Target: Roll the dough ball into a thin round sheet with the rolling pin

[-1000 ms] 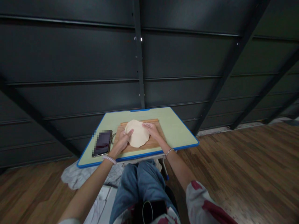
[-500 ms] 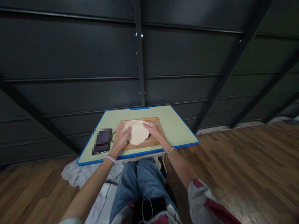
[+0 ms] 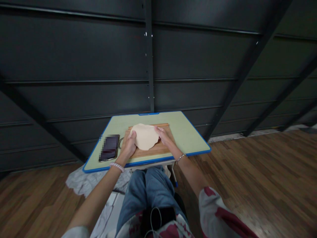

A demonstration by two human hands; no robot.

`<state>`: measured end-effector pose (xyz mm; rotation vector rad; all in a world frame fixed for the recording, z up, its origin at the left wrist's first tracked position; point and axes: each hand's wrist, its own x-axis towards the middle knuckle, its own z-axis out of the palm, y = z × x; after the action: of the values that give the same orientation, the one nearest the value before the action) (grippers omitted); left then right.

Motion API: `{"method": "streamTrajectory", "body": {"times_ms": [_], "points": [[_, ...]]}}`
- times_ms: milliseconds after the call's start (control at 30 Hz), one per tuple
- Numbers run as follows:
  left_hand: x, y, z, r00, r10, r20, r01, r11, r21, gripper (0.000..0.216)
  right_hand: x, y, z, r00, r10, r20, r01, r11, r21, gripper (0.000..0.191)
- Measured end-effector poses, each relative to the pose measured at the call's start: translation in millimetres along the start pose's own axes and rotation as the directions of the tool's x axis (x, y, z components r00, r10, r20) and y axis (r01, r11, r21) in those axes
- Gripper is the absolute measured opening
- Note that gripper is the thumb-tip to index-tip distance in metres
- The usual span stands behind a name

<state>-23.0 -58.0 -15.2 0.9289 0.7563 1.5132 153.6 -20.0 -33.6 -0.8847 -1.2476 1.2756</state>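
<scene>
Phone [image 3: 110, 147] lies beside the left hand [image 3: 129, 144], which pinches the left edge of a disc [image 3: 145, 136], seemingly dough, over a board [image 3: 152, 151]; it should prove light, soft, easily torn, best held by its rim, as the right hand [image 3: 163, 136] does opposite.

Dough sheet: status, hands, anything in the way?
Left hand, right hand gripping opposite edges. Dough sheet held over wooden board. Phone left of board, apart from dough.

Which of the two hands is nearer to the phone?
The left hand, gripping the dough on the side toward the phone. The right hand grips the opposite side, farther away.
</scene>
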Motion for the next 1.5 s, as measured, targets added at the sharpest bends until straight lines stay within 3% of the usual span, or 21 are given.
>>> {"method": "streamTrajectory", "body": {"times_ms": [200,367,533,633,967,1100,1233,1367,1500], "points": [[3,0,-4,0.998,-0.048,0.033,0.050,0.997,-0.056,0.034,1,0,0,0.999,0.022,-0.025,-0.020,0.996,0.085,0.053],[10,-4,-15,0.995,-0.093,-0.041,0.089,0.993,-0.076,0.035,-1,-6,4,0.980,0.101,0.171,-0.117,0.990,0.085,0.061],[15,-8,-22,0.988,-0.113,-0.104,0.101,0.988,-0.120,0.042,-10,-13,5,0.953,0.071,0.296,-0.041,0.994,-0.106,0.055],[17,-10,-24,0.982,-0.142,-0.121,0.127,0.985,-0.120,0.039,-11,-13,3,0.934,0.089,0.346,-0.044,0.990,-0.136,0.055],[14,-5,-17,0.987,-0.134,-0.087,0.126,0.988,-0.091,0.026,-2,1,2,0.986,0.077,0.150,-0.063,0.993,-0.095,0.056],[2,2,-8,0.989,-0.144,0.036,0.139,0.985,0.100,0.038,-1,3,0,0.997,0.036,0.062,-0.034,0.999,-0.028,0.055],[-5,4,-1,0.985,-0.103,0.136,0.057,0.950,0.307,0.056,1,1,0,0.998,0.061,-0.034,-0.056,0.990,0.130,0.056],[-3,-2,-2,0.989,-0.103,0.108,0.065,0.947,0.315,0.069,1,-3,3,0.997,0.067,-0.049,-0.056,0.979,0.195,0.058],[-1,-6,-7,0.997,-0.065,0.030,0.055,0.965,0.256,0.062,-2,-5,4,0.999,0.052,0.013,-0.053,0.992,0.116,0.057]]}}
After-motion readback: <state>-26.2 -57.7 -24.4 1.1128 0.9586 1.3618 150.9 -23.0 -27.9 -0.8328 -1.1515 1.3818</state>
